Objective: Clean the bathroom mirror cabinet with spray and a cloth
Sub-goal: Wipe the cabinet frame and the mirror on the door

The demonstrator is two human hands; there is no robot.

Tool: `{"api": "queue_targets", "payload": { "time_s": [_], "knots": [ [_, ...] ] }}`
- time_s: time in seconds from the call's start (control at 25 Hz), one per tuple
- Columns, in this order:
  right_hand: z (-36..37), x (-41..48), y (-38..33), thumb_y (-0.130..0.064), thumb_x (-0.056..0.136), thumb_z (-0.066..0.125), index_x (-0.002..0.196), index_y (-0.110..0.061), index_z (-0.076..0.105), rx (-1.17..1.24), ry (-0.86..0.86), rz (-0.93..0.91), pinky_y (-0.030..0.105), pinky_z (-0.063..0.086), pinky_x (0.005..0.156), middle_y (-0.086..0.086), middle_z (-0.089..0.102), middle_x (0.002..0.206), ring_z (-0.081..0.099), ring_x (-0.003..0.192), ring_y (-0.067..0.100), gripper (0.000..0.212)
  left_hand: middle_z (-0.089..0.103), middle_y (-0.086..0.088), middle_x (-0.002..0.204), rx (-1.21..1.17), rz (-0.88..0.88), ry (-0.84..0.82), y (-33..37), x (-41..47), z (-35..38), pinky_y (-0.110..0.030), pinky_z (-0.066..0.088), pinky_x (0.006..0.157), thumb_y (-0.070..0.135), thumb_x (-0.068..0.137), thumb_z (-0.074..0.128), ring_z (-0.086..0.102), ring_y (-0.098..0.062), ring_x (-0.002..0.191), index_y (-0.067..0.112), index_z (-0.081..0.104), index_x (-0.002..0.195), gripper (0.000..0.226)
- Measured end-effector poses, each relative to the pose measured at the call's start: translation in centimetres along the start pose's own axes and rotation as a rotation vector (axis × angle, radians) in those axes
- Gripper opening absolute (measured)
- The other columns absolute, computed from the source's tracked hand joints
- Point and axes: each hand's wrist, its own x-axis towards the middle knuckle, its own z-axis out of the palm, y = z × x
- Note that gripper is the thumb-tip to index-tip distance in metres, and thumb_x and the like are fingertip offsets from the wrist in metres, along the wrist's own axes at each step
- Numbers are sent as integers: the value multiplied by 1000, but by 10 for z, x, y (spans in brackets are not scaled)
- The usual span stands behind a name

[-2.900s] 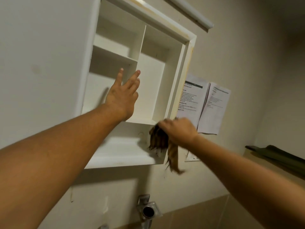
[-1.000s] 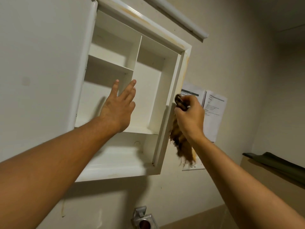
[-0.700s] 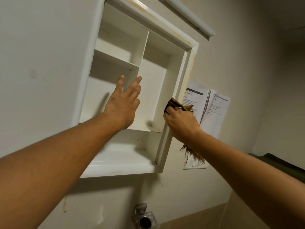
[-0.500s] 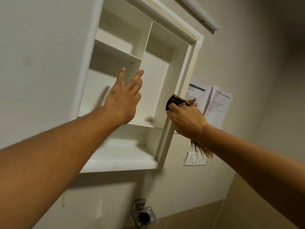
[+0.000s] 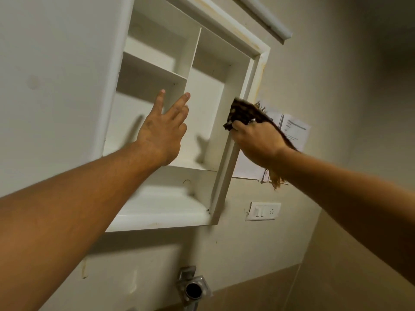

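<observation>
Two hands are being held up at the open cabinet (image 5: 226,171) at the frame's centre. The left hand (image 5: 161,135) is being held with fingers straight and spread before the divider (image 5: 193,63), while a brown cloth (image 5: 244,113) is being gripped by the right hand (image 5: 258,144) and pressed against the cabinet's right edge.

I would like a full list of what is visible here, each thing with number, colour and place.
cabinet: one, white, open, on the wall
cloth: one, brown, against the cabinet's right frame
papers: two, white, on the wall behind the cloth
switch plate: one, white, below the papers
pipe fitting: one, grey metal, below the cabinet
rail: one, white, above the cabinet
left hand: one, fingers straight, before the cabinet's divider
right hand: one, grips the cloth
</observation>
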Motion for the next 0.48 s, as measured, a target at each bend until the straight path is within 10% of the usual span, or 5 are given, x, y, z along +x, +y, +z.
{"api": "queue_targets", "payload": {
  "time_s": [0.2, 0.48],
  "knots": [
    [24, -54, -76, -8, 104, 35, 148, -5, 45, 150, -156, -105, 40, 58, 95, 10, 61, 132, 69, 98, 26, 45, -1, -16, 171, 12, 0, -15, 2, -1, -2, -73, -4, 117, 30, 102, 32, -32, -39, 151, 16, 41, 150, 51],
    [-23, 28, 29, -8, 103, 49, 143, -15, 52, -104, -11, 38, 34, 56, 64, 5, 62, 127, 68, 83, 23, 40, -4, -15, 172, -2, -2, -21, 3, -2, -4, -73, -5, 117, 32, 103, 29, -34, -38, 150, 16, 40, 151, 52]
  ]
}}
